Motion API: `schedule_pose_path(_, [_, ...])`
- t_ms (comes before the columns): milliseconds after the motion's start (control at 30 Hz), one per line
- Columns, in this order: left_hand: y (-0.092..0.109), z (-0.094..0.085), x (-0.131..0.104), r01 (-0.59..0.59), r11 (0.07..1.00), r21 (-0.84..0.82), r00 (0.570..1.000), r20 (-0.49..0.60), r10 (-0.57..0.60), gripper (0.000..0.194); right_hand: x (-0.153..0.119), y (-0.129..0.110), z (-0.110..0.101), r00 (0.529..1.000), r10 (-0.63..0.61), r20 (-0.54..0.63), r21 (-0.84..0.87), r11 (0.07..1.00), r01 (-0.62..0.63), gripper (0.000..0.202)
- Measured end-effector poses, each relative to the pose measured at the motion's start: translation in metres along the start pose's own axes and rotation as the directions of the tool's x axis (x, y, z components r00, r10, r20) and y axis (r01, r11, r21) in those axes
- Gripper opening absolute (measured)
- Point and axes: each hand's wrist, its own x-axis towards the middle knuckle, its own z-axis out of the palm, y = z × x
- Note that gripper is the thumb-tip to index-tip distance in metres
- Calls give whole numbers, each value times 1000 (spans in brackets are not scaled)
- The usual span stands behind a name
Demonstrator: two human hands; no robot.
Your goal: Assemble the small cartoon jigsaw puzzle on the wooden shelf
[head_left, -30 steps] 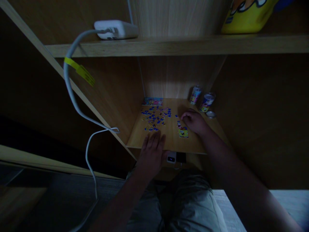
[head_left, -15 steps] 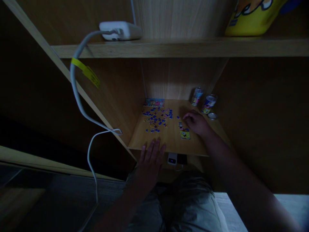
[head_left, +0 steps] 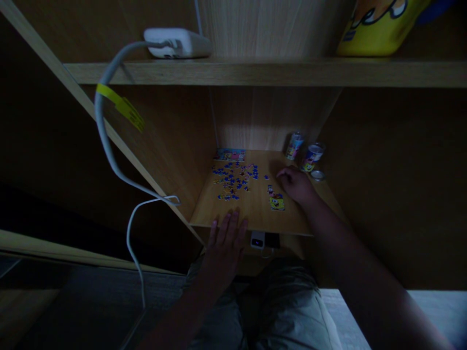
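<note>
My left hand (head_left: 223, 243) lies flat with outstretched fingers at the front edge of the wooden shelf (head_left: 251, 216), and it holds nothing. To the right, my right hand (head_left: 295, 183) hovers low over or rests on the same shelf, fingers curled together; whatever is in them is hidden. Just left of it are a single loose puzzle piece (head_left: 266, 177) and a small joined section of jigsaw puzzle (head_left: 277, 201) with a yellow cartoon face. Farther left spreads a heap of jigsaw pieces (head_left: 233, 180), many showing blue. Behind them a colourful picture card (head_left: 230, 154) lies by the back wall.
Two printed cans (head_left: 312, 156) stand at the back right, with a round metal lid (head_left: 317, 175) beside them. Overhead, an upper shelf (head_left: 237, 73) carries a white adapter (head_left: 180, 43) with a cable (head_left: 105, 131) and a yellow container (head_left: 375, 34). A small white device (head_left: 257, 240) sits below.
The whole view has shifted slightly, so things appear a little farther left. Both hands keep nearly the same pose, and the puzzle pieces show no clear movement.
</note>
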Motion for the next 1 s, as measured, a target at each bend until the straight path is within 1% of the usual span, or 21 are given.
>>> schedule_pose_path(133, [-1,0,0,3,1000,-7,1000,11,-3,95,0,-2,-2,1000,18,-6,7,1000,-18,21])
schedule_pose_path(333, [-1,-1,1,-9,1000,-1,1000,6,9,90,1,-2,-2,1000,20,-6,-13,1000,-20,22])
schedule_pose_path(433, [-1,1,1,-6,1000,-4,1000,1,6,94,1,-2,-2,1000,15,-12,-1,1000,-15,21])
schedule_pose_path(533, [-1,2,1,2,1000,-5,1000,5,-2,95,0,-1,-1,999,17,-48,9,1000,-17,19])
schedule_pose_path(667, [-2,3,0,-6,1000,0,1000,13,6,89,-1,1,0,993,20,-117,10,1000,-19,14])
schedule_pose_path(733, [-2,3,0,-5,1000,2,1000,14,5,88,-1,3,0,991,20,-130,3,1000,-20,11])
schedule_pose_path(1000, [-1,1,0,-2,1000,5,1000,2,2,87,-1,6,1,993,-10,-119,-17,1000,8,9])
